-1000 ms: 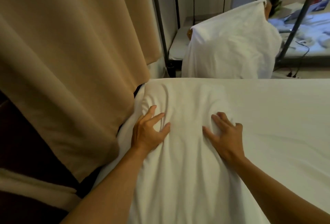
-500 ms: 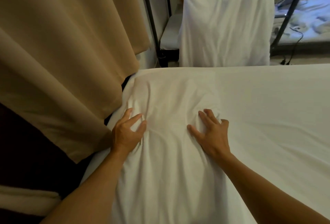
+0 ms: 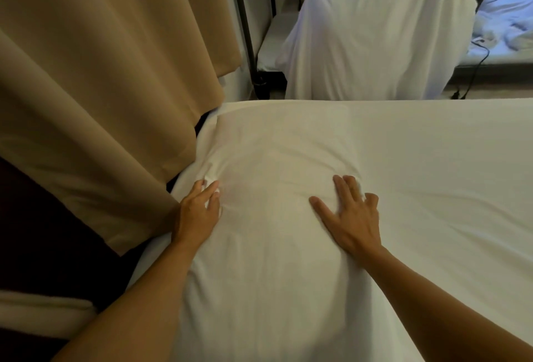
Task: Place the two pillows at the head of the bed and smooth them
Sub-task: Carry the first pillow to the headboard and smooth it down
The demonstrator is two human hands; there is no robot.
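Note:
A white pillow (image 3: 274, 165) lies flat at the left end of the bed (image 3: 447, 160), which has a white sheet. Both palms press down on the pillow's near half. My left hand (image 3: 199, 214) rests on its left edge, fingers apart, with small creases of cloth bunched at the fingertips. My right hand (image 3: 352, 214) lies flat with spread fingers near the pillow's right edge. I cannot make out a second pillow as separate from this one.
A tan curtain (image 3: 101, 87) hangs along the left, touching the bed's corner. Beyond the bed, white cloth (image 3: 369, 30) drapes over something upright. A black metal frame post (image 3: 245, 21) stands behind, and another bed with rumpled bedding (image 3: 507, 24) sits far right.
Both hands have slid apart toward the pillow's sides, the left further left and the right further right. The view has tilted down and moved closer to the bed.

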